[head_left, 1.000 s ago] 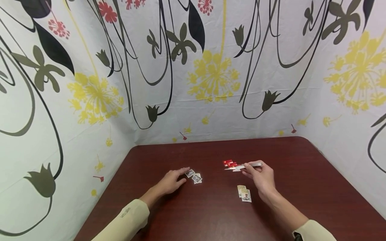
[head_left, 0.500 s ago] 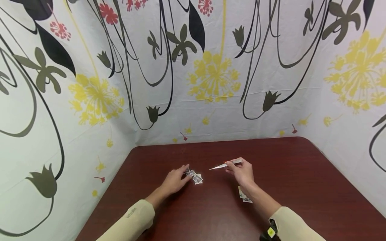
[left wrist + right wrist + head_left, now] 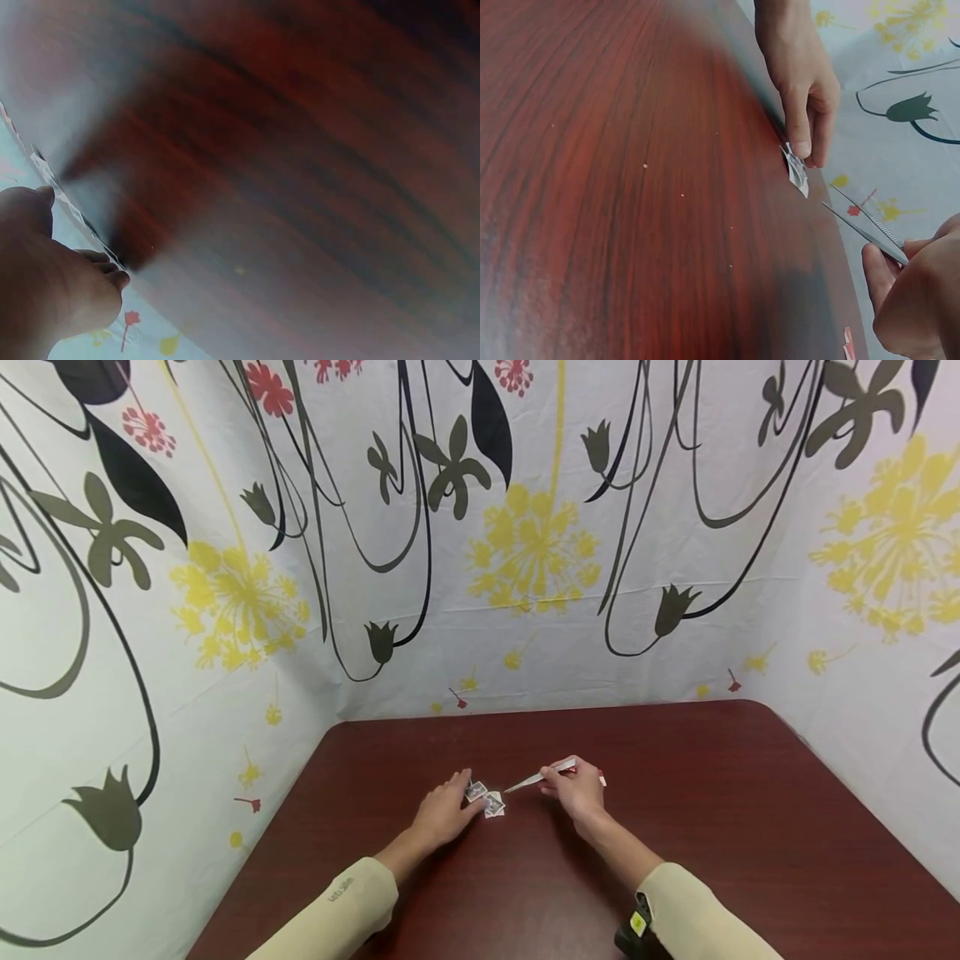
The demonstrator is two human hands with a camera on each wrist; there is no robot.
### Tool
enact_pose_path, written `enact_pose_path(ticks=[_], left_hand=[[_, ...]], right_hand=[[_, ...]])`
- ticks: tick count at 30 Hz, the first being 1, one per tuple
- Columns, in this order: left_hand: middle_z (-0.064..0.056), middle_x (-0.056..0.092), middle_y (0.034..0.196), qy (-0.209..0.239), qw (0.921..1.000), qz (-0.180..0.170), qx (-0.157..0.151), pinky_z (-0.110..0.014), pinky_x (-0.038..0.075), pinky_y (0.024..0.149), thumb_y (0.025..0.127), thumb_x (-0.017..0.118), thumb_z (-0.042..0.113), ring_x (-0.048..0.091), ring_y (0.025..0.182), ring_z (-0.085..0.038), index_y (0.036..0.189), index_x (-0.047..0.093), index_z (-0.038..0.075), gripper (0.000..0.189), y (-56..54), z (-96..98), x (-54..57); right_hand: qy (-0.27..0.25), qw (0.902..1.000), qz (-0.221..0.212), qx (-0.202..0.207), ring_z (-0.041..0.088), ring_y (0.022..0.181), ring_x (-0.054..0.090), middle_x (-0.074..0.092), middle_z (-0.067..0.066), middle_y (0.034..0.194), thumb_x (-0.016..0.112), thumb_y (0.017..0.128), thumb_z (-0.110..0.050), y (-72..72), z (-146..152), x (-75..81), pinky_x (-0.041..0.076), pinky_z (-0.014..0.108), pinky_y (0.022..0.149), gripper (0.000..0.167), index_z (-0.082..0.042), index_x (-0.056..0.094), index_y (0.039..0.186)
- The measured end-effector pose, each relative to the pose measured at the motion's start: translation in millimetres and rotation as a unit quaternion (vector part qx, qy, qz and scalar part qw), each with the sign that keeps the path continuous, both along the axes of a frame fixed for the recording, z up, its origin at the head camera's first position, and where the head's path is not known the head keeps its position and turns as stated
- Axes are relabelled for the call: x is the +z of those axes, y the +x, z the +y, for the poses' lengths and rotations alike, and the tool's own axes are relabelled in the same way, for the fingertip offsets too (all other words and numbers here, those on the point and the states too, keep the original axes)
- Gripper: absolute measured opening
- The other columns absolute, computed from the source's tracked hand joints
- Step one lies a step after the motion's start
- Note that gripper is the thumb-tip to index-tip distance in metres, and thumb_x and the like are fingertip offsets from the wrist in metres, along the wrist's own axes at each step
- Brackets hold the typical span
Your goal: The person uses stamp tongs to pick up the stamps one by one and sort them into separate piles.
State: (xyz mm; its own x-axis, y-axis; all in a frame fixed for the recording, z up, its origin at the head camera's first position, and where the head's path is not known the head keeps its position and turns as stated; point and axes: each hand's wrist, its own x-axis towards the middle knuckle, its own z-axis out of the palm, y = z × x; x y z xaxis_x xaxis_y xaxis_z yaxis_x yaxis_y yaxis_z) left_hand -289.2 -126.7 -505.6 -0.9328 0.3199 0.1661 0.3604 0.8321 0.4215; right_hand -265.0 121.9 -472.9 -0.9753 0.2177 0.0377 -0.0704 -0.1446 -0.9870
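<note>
The left hand [image 3: 442, 810] rests its fingertips at the grey papers [image 3: 492, 804], thumb spread from the fingers; it seems to steady them. The right hand [image 3: 576, 793] holds the tweezers [image 3: 877, 234], whose tips stand a little apart with nothing between, near the right edge of these papers.

The step in hand is, I judge, to take one grey paper. For this, the tips should come low and nearly flat, one leg under a free edge, and then close softly. As the papers overlap, it is better to pinch a single layer, while the left fingers hold the others; otherwise a neighbour may be dragged, or a corner creased.

The bench [image 3: 480, 893] is dark red-brown, with a wood grain and some light specks [image 3: 645, 166]. Red papers [image 3: 848, 345] lie on it near the right hand, mostly hidden in the head view. Behind and at both sides hangs a white cloth [image 3: 540, 635] with printed flowers.
</note>
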Motion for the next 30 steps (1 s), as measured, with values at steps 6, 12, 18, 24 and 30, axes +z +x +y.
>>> enact_pose_path(ticks=[6, 12, 18, 24, 30], left_hand=[[-0.026, 0.049, 0.158, -0.008, 0.9999, -0.005, 0.003, -0.061, 0.04, 0.115, 0.105, 0.067, 0.043, 0.048, 0.145, -0.042, 0.158, 0.046, -0.002, 0.073, 0.2, 0.8, -1.2], [-0.026, 0.05, 0.157, -0.012, 0.9999, 0.0, 0.005, -0.061, 0.04, 0.114, 0.104, 0.068, 0.044, 0.049, 0.145, -0.043, 0.157, 0.047, -0.002, 0.073, -0.2, 1.3, -1.1], [-0.026, 0.051, 0.156, -0.018, 0.9998, 0.006, 0.005, -0.06, 0.042, 0.114, 0.104, 0.069, 0.044, 0.051, 0.143, -0.042, 0.156, 0.048, -0.002, 0.073, -0.1, 1.1, -1.4], [-0.027, 0.051, 0.156, -0.019, 0.9998, 0.002, 0.003, -0.06, 0.042, 0.113, 0.104, 0.069, 0.044, 0.051, 0.143, -0.043, 0.156, 0.047, -0.004, 0.074, 0.3, 1.3, -0.7], [-0.027, 0.05, 0.156, -0.02, 0.9998, 0.001, 0.001, -0.06, 0.041, 0.114, 0.104, 0.068, 0.043, 0.05, 0.144, -0.043, 0.157, 0.047, -0.003, 0.073, -0.4, 1.5, -0.7]], right_hand=[[0.013, 0.9998, -0.001, 0.013, 0.019, 0.068, 0.075, 0.074, 0.03, 0.094, 0.069, 0.097, 0.011, 2.2, -3.5, -2.2, 0.063, 0.031, 0.067, 0.013, 0.017, 0.061, 0.105], [0.016, 0.9996, 0.003, 0.025, 0.018, 0.066, 0.074, 0.074, 0.027, 0.091, 0.069, 0.098, 0.01, 6.6, -5.5, -3.2, 0.063, 0.031, 0.066, 0.013, 0.018, 0.061, 0.105], [0.031, 0.999, -0.015, 0.028, 0.018, 0.067, 0.075, 0.075, 0.022, 0.088, 0.071, 0.097, 0.008, 11.1, -9.4, -3.9, 0.063, 0.034, 0.068, 0.012, 0.015, 0.064, 0.103], [0.043, 0.9987, -0.015, 0.024, 0.022, 0.068, 0.076, 0.075, 0.024, 0.088, 0.073, 0.096, 0.008, 13.7, -12.4, -4.5, 0.063, 0.035, 0.067, 0.012, 0.015, 0.064, 0.101], [0.058, 0.998, -0.016, 0.019, 0.02, 0.065, 0.075, 0.076, 0.025, 0.089, 0.075, 0.096, 0.004, 16.0, -13.5, -3.7, 0.063, 0.033, 0.065, 0.014, 0.013, 0.064, 0.1]])
